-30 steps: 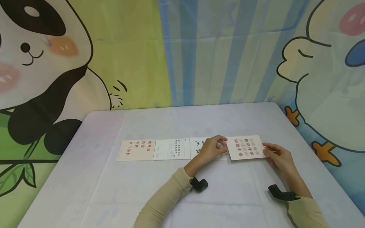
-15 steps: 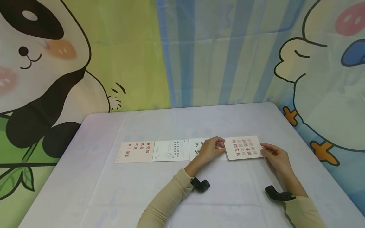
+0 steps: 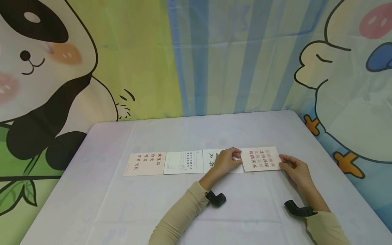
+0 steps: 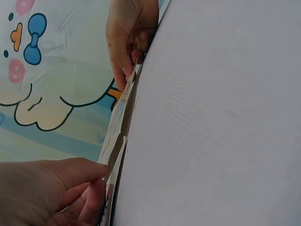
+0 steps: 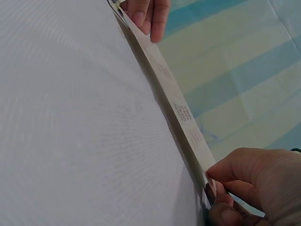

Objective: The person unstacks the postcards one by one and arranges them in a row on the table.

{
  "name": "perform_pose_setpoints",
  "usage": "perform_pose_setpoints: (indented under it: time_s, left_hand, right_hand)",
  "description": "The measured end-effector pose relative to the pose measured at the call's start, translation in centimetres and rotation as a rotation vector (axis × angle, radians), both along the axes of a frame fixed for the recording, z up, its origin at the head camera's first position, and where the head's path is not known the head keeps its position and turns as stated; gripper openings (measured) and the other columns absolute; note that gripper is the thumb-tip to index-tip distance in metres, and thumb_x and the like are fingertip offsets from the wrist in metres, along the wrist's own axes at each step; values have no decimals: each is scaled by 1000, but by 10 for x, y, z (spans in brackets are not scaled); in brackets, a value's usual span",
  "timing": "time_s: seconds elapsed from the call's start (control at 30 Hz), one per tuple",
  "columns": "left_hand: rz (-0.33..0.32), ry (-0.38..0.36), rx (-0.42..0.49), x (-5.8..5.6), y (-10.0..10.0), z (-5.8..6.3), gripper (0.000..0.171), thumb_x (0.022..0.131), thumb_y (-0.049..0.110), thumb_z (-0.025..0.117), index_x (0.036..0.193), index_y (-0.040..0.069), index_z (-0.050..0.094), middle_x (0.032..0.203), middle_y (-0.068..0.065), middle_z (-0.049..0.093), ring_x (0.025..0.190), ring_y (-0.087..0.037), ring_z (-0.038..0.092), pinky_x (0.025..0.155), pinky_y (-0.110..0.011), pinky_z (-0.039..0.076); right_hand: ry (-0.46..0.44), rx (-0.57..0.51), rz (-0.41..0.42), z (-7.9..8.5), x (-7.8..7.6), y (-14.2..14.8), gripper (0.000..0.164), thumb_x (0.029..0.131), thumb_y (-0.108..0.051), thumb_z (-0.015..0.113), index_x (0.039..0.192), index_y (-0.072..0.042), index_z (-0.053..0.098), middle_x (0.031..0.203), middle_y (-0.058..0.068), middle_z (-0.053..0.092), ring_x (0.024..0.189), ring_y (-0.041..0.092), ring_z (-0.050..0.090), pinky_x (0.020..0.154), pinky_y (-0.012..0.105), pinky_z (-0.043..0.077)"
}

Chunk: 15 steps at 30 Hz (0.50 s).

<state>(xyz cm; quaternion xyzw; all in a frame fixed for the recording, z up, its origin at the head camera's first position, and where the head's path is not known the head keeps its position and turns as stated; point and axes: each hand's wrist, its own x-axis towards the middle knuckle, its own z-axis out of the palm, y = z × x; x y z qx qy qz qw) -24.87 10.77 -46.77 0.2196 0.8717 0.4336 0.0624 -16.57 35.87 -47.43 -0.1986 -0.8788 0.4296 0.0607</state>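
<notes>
A cream card with red and grey printed characters [image 3: 259, 159] is at the right end of a row of cards, held between both hands. My left hand [image 3: 227, 161] pinches its left edge with thumb and fingers, over a white card with large dark characters [image 3: 210, 156] that it partly covers. At the opposite edge my right hand [image 3: 298, 172] grips the card between thumb and curled fingers. In the right wrist view the card [image 5: 176, 106] appears almost edge-on, close over the white tabletop, with a shadowed strip beneath it.
Farther left in the row lie a white card with small print [image 3: 183, 162] and a cream card with red characters [image 3: 145, 164]. All sit on a white-covered table [image 3: 122, 211]. A cartoon-printed cloth [image 3: 214, 61] hangs behind. Black wrist cameras [image 3: 215, 198] are strapped on both arms.
The cream card has come down slightly and now lines up more closely with the row. Both hands keep hold of its edges. The head view has shifted a little.
</notes>
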Motion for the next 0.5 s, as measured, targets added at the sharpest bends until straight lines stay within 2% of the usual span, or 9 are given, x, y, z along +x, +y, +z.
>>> perform_pose_setpoints:
  time_s: [0.27,0.5]
  left_hand:
    - [6,5,-12,0,1,0,30,81,19,71,110,16,65,88,8,66,62,2,48,55,-14,36]
    - [11,14,-16,-1,1,0,30,80,19,71,110,16,65,86,9,65,61,2,47,54,-15,35]
  right_hand:
    - [6,6,-12,1,0,-2,42,92,-20,54,131,-3,52,120,18,54,86,15,47,61,7,43]
    - [14,10,-11,2,1,-3,42,92,-22,54,128,-1,53,115,17,55,81,11,47,60,9,43]
